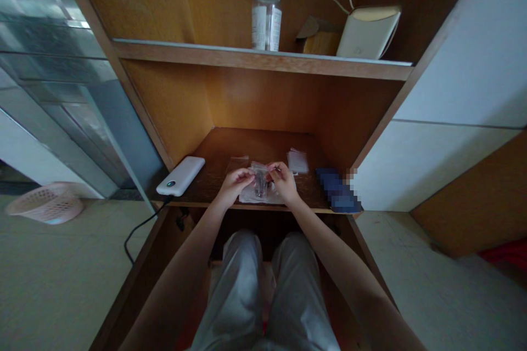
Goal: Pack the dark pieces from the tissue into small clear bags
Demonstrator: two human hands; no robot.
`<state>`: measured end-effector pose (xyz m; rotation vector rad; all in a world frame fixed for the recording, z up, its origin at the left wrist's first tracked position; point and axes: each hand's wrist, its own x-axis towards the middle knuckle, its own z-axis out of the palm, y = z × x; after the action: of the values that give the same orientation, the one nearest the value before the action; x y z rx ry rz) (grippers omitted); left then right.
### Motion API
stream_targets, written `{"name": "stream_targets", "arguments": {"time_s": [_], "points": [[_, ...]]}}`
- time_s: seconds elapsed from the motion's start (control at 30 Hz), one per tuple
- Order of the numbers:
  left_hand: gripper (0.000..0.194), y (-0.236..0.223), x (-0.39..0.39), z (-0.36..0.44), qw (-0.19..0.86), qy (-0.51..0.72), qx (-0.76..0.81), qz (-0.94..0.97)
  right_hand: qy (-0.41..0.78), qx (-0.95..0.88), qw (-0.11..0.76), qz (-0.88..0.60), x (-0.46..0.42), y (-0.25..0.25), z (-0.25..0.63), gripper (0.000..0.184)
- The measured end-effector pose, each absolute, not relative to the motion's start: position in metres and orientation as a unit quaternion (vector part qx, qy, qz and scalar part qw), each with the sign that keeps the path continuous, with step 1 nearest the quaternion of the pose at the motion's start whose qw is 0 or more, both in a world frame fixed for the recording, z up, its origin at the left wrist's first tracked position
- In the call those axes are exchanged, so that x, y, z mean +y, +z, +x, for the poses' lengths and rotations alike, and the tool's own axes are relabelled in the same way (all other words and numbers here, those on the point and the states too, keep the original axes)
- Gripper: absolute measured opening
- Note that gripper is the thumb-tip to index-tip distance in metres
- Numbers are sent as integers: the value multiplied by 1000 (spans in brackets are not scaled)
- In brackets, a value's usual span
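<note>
Between my two hands, over the front of the wooden shelf, is a small clear plastic bag (260, 182) with something small and dark in it that I cannot make out. My left hand (234, 185) pinches its left side near the top. The fingers of my right hand (283, 181) are closed at its upper right edge. Under my hands lies a larger clear plastic sheet or bag (248, 196). A stack of small clear bags (298, 161) rests behind my right hand. Another flat clear bag (237, 161) lies behind my left hand.
At the shelf's left edge sits a white power bank (181, 175) with a black cable (135, 227) hanging down. A dark blue, partly pixelated object (337, 192) lies at the right. Above stand a clear bottle (267, 19) and a cream-coloured case (368, 33).
</note>
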<state>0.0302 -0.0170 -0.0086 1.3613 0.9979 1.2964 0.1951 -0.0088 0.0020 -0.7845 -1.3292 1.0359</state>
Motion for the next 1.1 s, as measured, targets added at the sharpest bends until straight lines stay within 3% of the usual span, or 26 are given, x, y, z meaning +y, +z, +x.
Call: {"name": "stream_targets", "arguments": {"time_s": [0.23, 0.4, 0.57, 1.1], "points": [[30, -7, -19, 30, 464, 527, 422, 573, 445, -594, 580, -336, 2, 1, 205, 19], [31, -6, -20, 31, 460, 531, 424, 572, 507, -539, 583, -337, -2, -3, 199, 37], [33, -7, -19, 31, 460, 543, 422, 562, 509, -587, 534, -335, -7, -9, 192, 26], [34, -7, -20, 32, 503, 493, 386, 595, 528, -604, 498, -329, -16, -14, 189, 30]]}}
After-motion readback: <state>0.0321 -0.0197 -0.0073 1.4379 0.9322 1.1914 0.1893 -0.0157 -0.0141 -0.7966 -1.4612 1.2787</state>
